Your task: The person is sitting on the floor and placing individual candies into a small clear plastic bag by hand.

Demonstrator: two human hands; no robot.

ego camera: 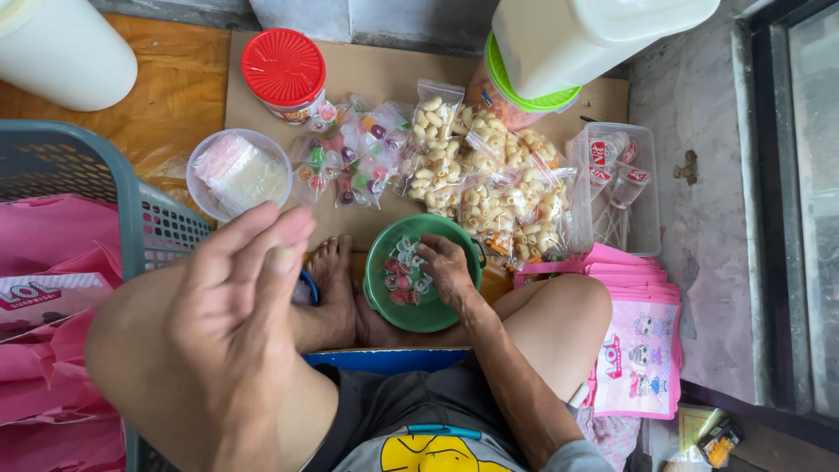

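I sit cross-legged on the floor. A green plastic bowl (pixel 383 295) rests against my feet and holds several small wrapped candies (pixel 404 273) in red and blue. My right hand (pixel 447 269) reaches into the bowl, its fingers curled down onto the candies. My left hand (pixel 236 301) is raised close to the camera over my left knee, with thumb and fingers pressed together. Nothing shows between them, though the fingers could hide something small.
On brown cardboard (pixel 384 70) lie small clear bags of coloured candies (pixel 350 153) and bags of pale puffed snacks (pixel 489 188). Around them stand a red-lidded jar (pixel 282 70), a clear tub of empty bags (pixel 240 175), a green-rimmed jar (pixel 524 92) and a clear box (pixel 616 188). Pink bags (pixel 636 345) lie right; a basket (pixel 83 188) stands left.
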